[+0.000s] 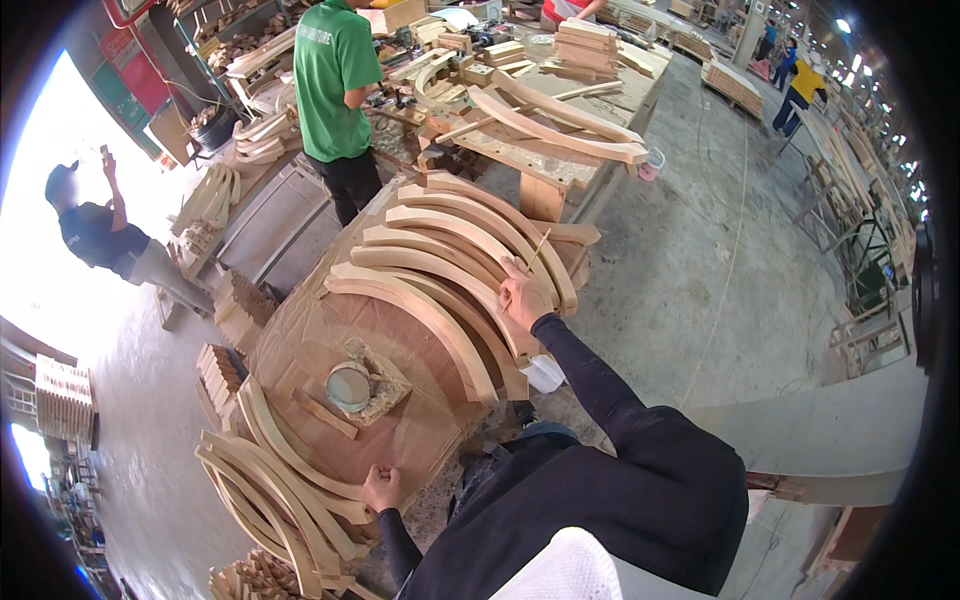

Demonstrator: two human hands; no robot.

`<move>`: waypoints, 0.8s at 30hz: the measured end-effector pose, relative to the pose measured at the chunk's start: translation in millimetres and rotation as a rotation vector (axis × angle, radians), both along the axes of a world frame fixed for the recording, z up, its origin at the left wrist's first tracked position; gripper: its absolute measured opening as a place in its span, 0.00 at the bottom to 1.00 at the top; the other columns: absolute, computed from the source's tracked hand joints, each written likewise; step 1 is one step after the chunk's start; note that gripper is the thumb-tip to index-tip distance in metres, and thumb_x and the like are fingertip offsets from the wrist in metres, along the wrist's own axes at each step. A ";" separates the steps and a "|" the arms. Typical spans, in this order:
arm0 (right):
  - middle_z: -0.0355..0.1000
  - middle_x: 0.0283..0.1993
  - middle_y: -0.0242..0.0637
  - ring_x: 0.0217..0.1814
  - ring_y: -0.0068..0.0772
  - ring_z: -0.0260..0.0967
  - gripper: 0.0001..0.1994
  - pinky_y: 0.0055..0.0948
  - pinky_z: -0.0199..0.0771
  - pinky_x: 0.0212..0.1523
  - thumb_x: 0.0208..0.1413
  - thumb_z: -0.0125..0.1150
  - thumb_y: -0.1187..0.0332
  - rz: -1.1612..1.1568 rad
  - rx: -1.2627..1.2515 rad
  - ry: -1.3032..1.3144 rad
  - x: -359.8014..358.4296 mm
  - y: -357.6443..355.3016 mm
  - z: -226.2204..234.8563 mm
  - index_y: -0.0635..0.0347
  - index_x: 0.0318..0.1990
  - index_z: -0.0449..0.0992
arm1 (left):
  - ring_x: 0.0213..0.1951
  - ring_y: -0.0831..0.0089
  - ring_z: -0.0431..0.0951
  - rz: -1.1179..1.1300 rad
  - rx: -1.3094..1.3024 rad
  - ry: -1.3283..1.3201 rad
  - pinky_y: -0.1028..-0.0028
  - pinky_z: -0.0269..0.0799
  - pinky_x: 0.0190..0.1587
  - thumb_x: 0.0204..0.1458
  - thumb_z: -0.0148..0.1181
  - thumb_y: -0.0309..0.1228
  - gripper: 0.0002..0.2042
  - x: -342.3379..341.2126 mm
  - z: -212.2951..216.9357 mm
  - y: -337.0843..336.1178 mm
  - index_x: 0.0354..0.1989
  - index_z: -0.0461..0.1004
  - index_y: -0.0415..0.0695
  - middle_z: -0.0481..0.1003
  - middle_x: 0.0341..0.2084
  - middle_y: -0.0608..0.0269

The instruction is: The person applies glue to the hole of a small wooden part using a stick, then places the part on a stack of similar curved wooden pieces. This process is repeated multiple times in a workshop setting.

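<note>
My right hand (527, 293) is closed around a thin yellowish stick (541, 246), whose tip points up and away. It is over the right ends of several curved wooden pieces (430, 257), which lie side by side on the brown-covered table (300, 350). My left hand (382, 489) is at the table's near edge with curled fingers, beside the end of another curved piece (290, 450); whatever it may hold is hidden. Between the two groups of pieces stands a round tub (349, 386) with pale contents, on a stained board. A short wooden strip (325, 413) lies beside it.
A person in a green shirt (335, 80) works at a bench beyond the table. A person in dark clothes (105, 230) is at the left. More curved pieces (560, 120) lie on the far workbench (590, 165). Wood stacks (65, 400) stand on the floor.
</note>
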State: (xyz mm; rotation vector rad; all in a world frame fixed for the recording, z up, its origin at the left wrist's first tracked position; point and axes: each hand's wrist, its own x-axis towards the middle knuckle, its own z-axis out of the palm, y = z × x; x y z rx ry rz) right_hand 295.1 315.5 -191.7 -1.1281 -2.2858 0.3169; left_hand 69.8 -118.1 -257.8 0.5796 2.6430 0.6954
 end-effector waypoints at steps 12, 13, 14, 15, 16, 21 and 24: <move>0.63 0.64 0.39 0.62 0.47 0.63 0.04 0.37 0.72 0.50 0.43 0.59 0.72 -0.001 0.061 -0.016 -1.4 8.7 -2.1 0.59 0.26 0.79 | 0.25 0.69 0.79 0.005 0.014 -0.014 0.70 0.73 0.32 0.41 0.61 0.35 0.09 -1.4 -0.5 10.1 0.29 0.78 0.45 0.78 0.20 0.63; 0.63 0.64 0.39 0.62 0.47 0.63 0.04 0.37 0.72 0.50 0.43 0.59 0.72 0.000 0.064 -0.015 -1.5 8.8 -1.8 0.59 0.26 0.79 | 0.25 0.69 0.79 0.008 0.016 -0.019 0.70 0.73 0.32 0.41 0.61 0.35 0.09 -2.0 -1.8 9.4 0.29 0.78 0.45 0.78 0.20 0.63; 0.63 0.64 0.39 0.62 0.47 0.63 0.04 0.37 0.72 0.50 0.43 0.59 0.72 0.003 0.059 -0.016 -1.4 9.4 -2.8 0.59 0.26 0.79 | 0.25 0.69 0.79 0.005 0.002 -0.010 0.70 0.73 0.32 0.41 0.61 0.35 0.09 -2.6 -3.2 8.7 0.29 0.78 0.45 0.78 0.20 0.63; 0.63 0.64 0.39 0.62 0.47 0.63 0.04 0.38 0.72 0.50 0.43 0.59 0.72 0.005 0.054 -0.016 -1.3 10.3 -3.7 0.59 0.26 0.79 | 0.25 0.69 0.79 0.002 -0.011 -0.001 0.70 0.73 0.32 0.41 0.61 0.35 0.09 -2.8 -3.1 9.2 0.29 0.78 0.46 0.78 0.20 0.64; 0.63 0.63 0.39 0.62 0.47 0.63 0.04 0.38 0.72 0.50 0.43 0.59 0.72 0.007 0.049 -0.017 -1.1 11.0 -4.3 0.59 0.26 0.79 | 0.25 0.69 0.79 -0.001 -0.024 0.009 0.70 0.73 0.32 0.41 0.61 0.35 0.09 -3.0 -3.0 9.7 0.29 0.78 0.46 0.78 0.20 0.64; 0.62 0.64 0.40 0.62 0.48 0.63 0.03 0.38 0.72 0.50 0.43 0.59 0.72 0.008 0.074 -0.002 -0.8 10.1 -3.4 0.59 0.25 0.78 | 0.26 0.68 0.80 -0.005 -0.033 0.010 0.69 0.74 0.32 0.41 0.61 0.36 0.09 -3.0 -1.6 10.4 0.29 0.78 0.46 0.79 0.21 0.64; 0.63 0.63 0.40 0.63 0.49 0.63 0.03 0.38 0.71 0.50 0.43 0.59 0.72 0.006 0.063 -0.005 -1.5 10.2 -3.3 0.59 0.24 0.78 | 0.27 0.68 0.80 -0.004 -0.034 -0.006 0.69 0.74 0.33 0.40 0.61 0.36 0.09 -4.6 -3.5 9.2 0.29 0.79 0.47 0.79 0.22 0.63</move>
